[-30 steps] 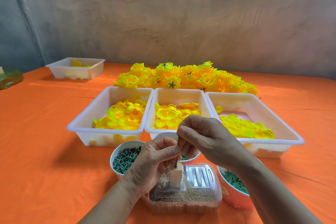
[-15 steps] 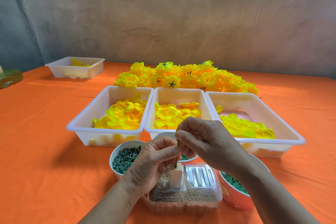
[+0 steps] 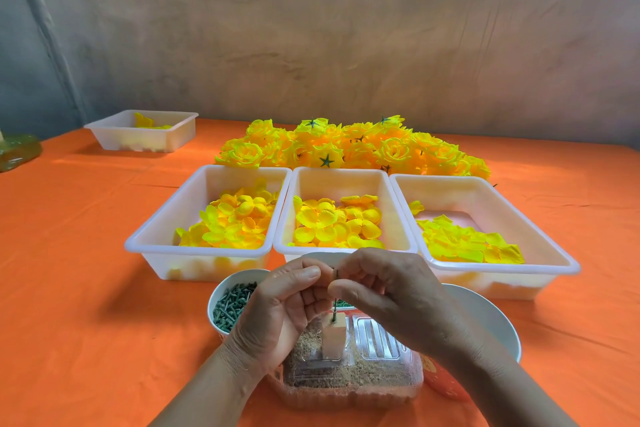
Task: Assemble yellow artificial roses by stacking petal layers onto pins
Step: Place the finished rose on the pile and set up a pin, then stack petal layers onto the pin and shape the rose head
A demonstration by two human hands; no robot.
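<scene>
Orange table (image 3: 62, 305) against a grey wall. Lower centre: green pin (image 3: 334, 310) upright in a pale block (image 3: 333, 340) inside a clear box (image 3: 349, 383). Grip of right hand (image 3: 391, 291) pinching the pin's top; grip of left hand (image 3: 277, 308) pressed together beside it, seemingly on the same pin. Three petal trays (image 3: 346, 249) behind; finished roses (image 3: 346, 146) at upper centre.

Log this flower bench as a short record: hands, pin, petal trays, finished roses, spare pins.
right hand: pinches the thin green pin near its top
left hand: fingers curled beside the pin; contact unclear
pin: upright in a small pale block, bare of petals
petal trays: three white plastic trays of yellow petals, behind the hands
finished roses: yellow pile behind the trays
spare pins: green, in a white cup at left
</scene>
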